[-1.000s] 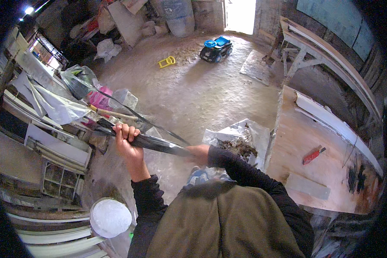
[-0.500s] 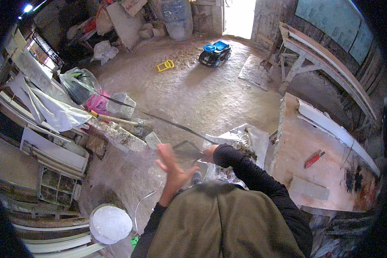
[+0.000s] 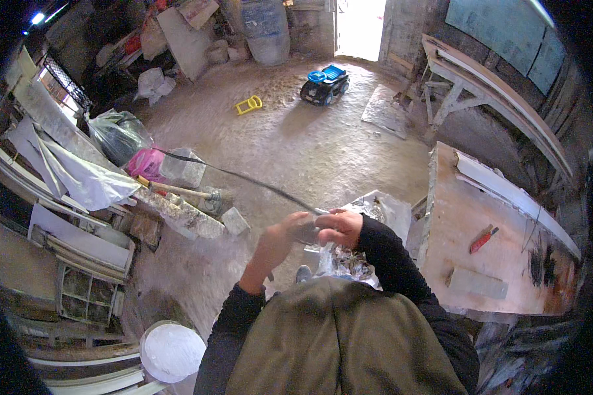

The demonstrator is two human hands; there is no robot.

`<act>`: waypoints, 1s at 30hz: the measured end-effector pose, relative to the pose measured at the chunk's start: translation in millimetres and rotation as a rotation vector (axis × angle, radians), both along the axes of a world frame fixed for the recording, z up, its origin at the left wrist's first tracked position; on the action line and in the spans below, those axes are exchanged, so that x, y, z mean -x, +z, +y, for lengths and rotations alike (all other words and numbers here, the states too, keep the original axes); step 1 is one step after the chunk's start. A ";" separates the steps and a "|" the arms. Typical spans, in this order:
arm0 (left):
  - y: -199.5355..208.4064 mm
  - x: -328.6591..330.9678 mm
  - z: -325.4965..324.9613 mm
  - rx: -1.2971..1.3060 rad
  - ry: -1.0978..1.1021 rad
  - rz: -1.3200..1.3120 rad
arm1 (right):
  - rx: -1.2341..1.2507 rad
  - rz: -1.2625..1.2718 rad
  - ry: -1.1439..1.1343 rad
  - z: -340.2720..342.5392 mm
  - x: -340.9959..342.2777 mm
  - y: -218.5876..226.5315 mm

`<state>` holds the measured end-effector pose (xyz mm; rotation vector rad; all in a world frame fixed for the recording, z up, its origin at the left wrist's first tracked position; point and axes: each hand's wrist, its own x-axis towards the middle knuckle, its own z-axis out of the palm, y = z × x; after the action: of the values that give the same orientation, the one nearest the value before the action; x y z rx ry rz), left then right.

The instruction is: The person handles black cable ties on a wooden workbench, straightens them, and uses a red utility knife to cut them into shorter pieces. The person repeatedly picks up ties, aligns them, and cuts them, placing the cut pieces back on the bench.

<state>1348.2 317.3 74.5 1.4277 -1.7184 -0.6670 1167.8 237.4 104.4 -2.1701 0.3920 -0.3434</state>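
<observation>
My left hand (image 3: 275,245) and my right hand (image 3: 341,227) meet in front of my body, above the floor. Between them is a thin grey flat piece (image 3: 304,232), mostly covered by the fingers and blurred. My right fingers curl over one side of it; the left fingers close at the other side. A long dark strap (image 3: 244,178) runs from the bags on the left to beside my right fingers; whether I hold its end cannot be seen. Below my right hand lies a crumpled pale sheet (image 3: 395,209) with debris on it.
To the right, a board table (image 3: 441,243) carries a red-handled tool (image 3: 483,241) and a grey slab (image 3: 478,284). A broom (image 3: 184,191) and plastic bags (image 3: 118,138) lie left. A white bucket (image 3: 172,352) stands near left; a toy car (image 3: 324,85) stands farther off.
My left hand, spread open before, has moved right and closed in at the grey piece. My right hand has turned, its fingers now in view. The whole view has shifted slightly.
</observation>
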 end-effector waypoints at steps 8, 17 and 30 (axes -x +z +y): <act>36.7 -1.3 -6.9 -0.240 -0.006 0.382 | -0.680 -0.579 -0.037 12.2 -4.1 -11.5; 31.2 12.3 -16.0 0.004 -0.092 0.151 | -0.701 -0.760 -0.266 16.0 -8.9 -13.7; 22.6 18.0 -26.6 0.025 -0.195 0.110 | -0.476 -0.733 -0.311 20.4 -0.1 -8.9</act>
<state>1330.2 290.6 97.1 1.1938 -1.7862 -0.8110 1167.8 257.8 95.5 -1.3927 0.3403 -1.0584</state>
